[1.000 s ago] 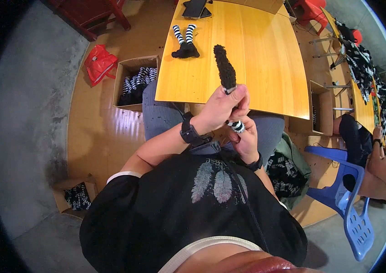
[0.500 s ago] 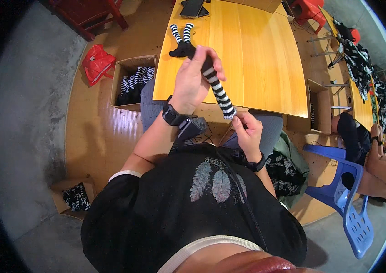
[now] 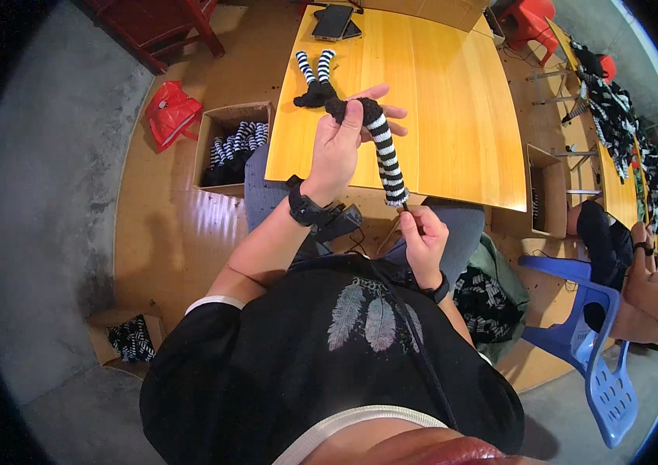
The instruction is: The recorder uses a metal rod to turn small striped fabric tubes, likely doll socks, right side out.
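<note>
stretching from the left hand (image 3: 334, 153) to the right hand (image 3: 425, 240), a black-and-white striped knitted sock (image 3: 389, 161) lies over the yellow wooden tabletop's (image 3: 461, 116) near edge, long axis running lengthwise toward the body. the left hand's thumb presses its black end, fingers spread behind; the right, nearer the striped cuff, pinches a thin dark rod (image 3: 405, 207) there.

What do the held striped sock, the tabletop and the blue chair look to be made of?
Striped sock: knitted yarn, matte; ribbed rows and fuzzy edges show it, fibre type unclear.
Tabletop: wood or wood-look laminate, satin; yellow grain and a soft sheen.
Blue chair: probably moulded plastic, slightly glossy; uniform colour, rounded edges, slots through the back.
</note>
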A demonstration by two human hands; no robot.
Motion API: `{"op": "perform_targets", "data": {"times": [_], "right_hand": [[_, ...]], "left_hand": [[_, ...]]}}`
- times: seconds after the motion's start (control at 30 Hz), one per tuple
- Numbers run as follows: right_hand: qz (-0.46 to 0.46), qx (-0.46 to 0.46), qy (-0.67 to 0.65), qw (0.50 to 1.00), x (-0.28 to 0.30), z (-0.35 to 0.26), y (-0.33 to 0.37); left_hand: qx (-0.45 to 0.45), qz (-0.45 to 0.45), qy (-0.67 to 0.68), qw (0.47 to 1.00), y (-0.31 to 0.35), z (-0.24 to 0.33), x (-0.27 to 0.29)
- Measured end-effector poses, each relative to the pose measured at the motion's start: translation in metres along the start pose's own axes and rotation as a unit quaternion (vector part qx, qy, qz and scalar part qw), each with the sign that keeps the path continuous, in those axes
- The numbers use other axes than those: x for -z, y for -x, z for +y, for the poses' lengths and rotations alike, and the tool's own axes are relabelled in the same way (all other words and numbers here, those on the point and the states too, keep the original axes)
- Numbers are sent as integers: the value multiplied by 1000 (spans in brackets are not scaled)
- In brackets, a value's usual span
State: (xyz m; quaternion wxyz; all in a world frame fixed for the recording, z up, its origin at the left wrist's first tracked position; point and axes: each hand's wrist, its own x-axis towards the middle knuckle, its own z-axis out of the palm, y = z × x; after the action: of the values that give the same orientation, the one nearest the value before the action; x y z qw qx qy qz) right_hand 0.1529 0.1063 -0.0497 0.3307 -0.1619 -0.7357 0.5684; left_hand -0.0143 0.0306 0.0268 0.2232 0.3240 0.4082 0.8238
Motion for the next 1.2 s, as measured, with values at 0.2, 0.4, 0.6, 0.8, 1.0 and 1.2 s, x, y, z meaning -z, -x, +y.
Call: {"op": "perform_targets", "data": {"times": [0.2,0.4,0.6,0.8,1.0,1.2], "right_hand": [[35,-81,-73,993,8,6,-14],[89,-114,-128,981,23,21,-36],[92,-143,-88,981,26,26,-37],[125,-201,-77,969,34,29,-37],[126,-221,-105,961,36,36,-38],[137,-217,-109,960,36,35,-38]], "left_hand": [[108,12,-105,989,-37,-4,34],[59,165,-341,924,-177,-24,114],[192,159,-718,649,-272,-83,138],[202,224,-748,592,-292,-139,171],[198,225,-768,567,-307,-142,181],[268,253,-751,549,-320,-138,177]]}}
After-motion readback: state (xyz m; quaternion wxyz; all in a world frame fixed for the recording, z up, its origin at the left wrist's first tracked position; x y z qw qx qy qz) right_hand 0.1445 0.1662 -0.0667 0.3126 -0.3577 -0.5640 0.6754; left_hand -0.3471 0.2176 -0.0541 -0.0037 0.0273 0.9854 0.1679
